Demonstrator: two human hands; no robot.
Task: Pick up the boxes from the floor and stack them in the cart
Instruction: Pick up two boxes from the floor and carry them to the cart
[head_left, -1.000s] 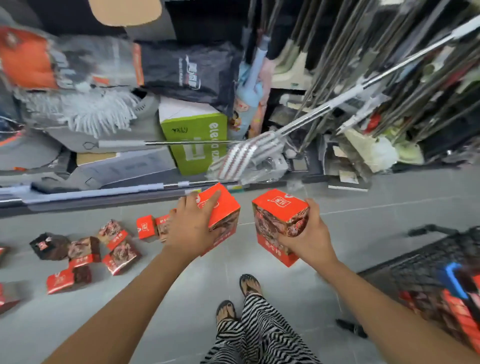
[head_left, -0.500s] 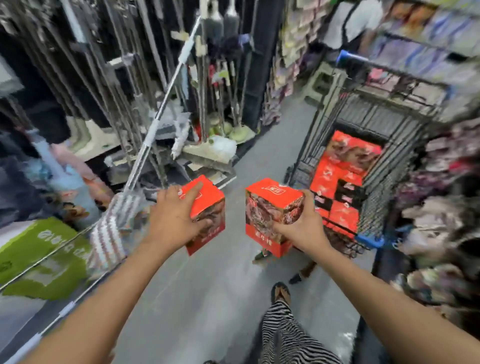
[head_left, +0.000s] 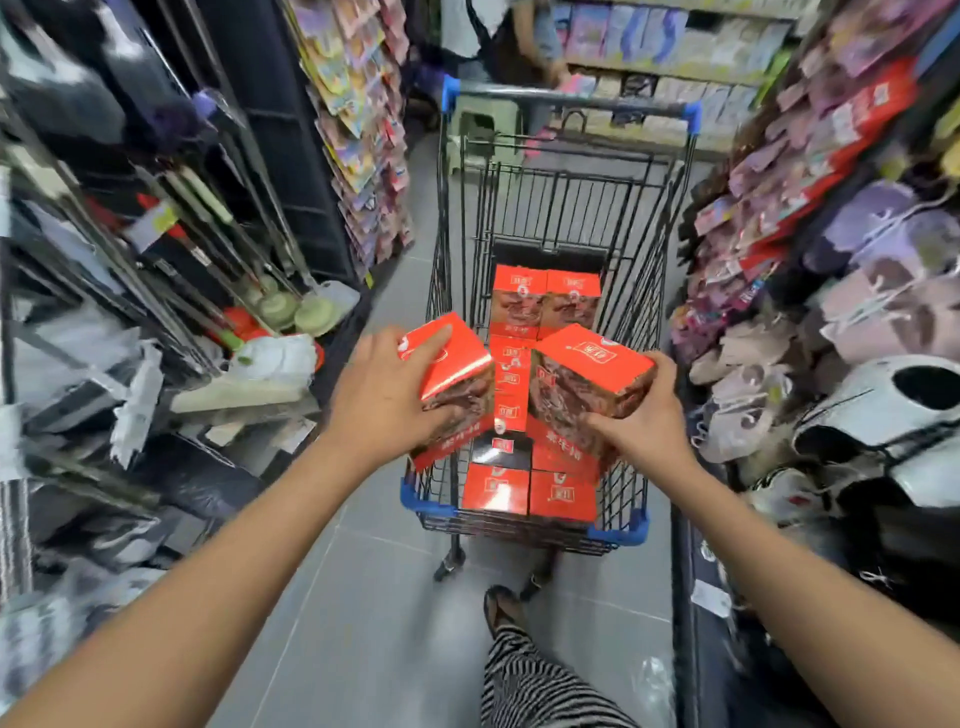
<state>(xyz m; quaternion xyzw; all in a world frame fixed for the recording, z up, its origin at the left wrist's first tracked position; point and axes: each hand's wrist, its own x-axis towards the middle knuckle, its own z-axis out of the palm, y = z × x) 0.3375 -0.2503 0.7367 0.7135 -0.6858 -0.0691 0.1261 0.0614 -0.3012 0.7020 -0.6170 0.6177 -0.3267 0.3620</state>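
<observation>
My left hand (head_left: 387, 395) grips a red box (head_left: 457, 364) over the near left corner of the wire cart (head_left: 524, 519). My right hand (head_left: 641, 418) holds a second red box (head_left: 587, 376) from its right side, above the cart's near end. Both boxes hang side by side, almost touching, tilted slightly. Inside the cart lie several red boxes (head_left: 543, 301) stacked in rows, with more red boxes (head_left: 530, 493) against the near wall.
The cart stands in a narrow aisle with a grey tiled floor (head_left: 353, 597). Mops and brooms (head_left: 208, 270) crowd the left shelf; slippers and packets (head_left: 857, 291) fill the right one. A person (head_left: 524, 36) stands beyond the cart handle. My striped trousers (head_left: 530, 680) show below.
I have turned right from the floor boxes toward the cart. Both hands, each still holding its box, have come forward over the cart's near end.
</observation>
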